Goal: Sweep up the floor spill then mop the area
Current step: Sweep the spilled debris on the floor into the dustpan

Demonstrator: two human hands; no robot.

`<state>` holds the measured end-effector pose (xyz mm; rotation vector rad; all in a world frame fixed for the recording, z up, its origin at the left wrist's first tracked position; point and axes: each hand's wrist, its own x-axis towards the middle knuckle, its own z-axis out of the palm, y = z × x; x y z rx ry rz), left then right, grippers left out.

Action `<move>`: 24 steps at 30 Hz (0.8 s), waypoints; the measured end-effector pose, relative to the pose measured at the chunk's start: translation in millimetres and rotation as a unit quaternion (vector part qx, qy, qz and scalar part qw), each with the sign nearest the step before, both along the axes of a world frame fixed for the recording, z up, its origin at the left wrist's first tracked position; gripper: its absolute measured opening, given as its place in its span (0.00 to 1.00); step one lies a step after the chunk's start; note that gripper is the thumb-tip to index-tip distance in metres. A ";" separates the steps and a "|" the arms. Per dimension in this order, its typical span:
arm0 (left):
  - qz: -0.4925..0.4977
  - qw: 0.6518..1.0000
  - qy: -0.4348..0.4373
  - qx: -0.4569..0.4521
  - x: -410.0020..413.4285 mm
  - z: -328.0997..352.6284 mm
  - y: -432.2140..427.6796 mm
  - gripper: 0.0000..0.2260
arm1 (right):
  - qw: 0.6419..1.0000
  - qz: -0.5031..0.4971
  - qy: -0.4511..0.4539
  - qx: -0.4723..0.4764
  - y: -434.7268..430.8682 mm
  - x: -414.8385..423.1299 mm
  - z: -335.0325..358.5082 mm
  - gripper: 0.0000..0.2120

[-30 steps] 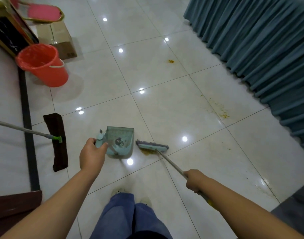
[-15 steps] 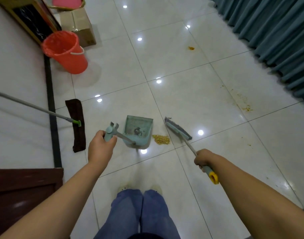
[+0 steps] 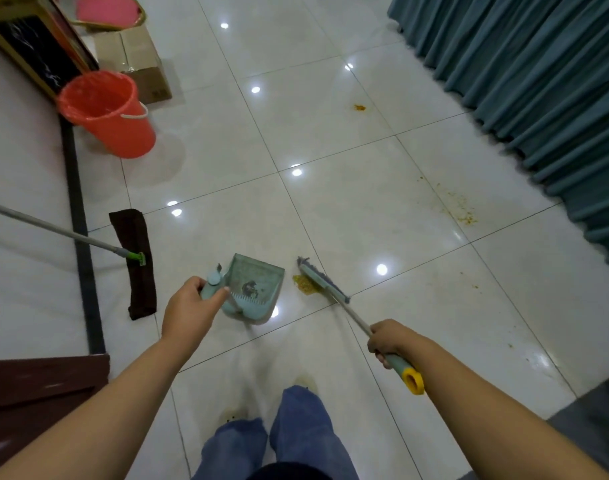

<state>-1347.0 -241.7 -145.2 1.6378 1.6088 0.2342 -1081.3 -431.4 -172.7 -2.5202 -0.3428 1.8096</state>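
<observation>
My left hand (image 3: 191, 309) grips the handle of a pale green dustpan (image 3: 256, 289) standing on the white tiles, with a dark bit of dirt inside. My right hand (image 3: 388, 340) is closed on the broom handle above its yellow end; the broom head (image 3: 322, 279) rests on the floor right of the pan. A small yellow crumb pile (image 3: 305, 284) lies between pan and broom head, touching the bristles. More yellow crumbs (image 3: 460, 209) are scattered near the curtain, and one spot (image 3: 359, 107) lies farther off. A flat mop (image 3: 137, 263) with a dark cloth lies to the left.
An orange bucket (image 3: 111, 116) stands at the far left beside a cardboard box (image 3: 140, 64). A teal curtain (image 3: 538, 81) runs along the right. A dark floor strip (image 3: 80, 220) and a brown wooden panel (image 3: 36, 382) lie left. My feet in blue trousers (image 3: 272, 438) are below.
The broom head swung off the crumb pile to the right, then came back against its right side. The dustpan stays in my left hand, left of the pile.
</observation>
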 end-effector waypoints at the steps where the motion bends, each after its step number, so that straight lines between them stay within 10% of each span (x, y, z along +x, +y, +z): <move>1: -0.016 1.000 0.004 0.000 -4.3 0.7 2.9 0.12 | 1.000 -0.010 -0.004 0.004 0.2 -0.7 4.8 0.04; 24: -0.274 0.954 0.122 0.012 -26.7 -1.6 38.7 0.13 | 0.997 -0.073 -0.029 -0.003 54.0 -64.2 -20.4 0.07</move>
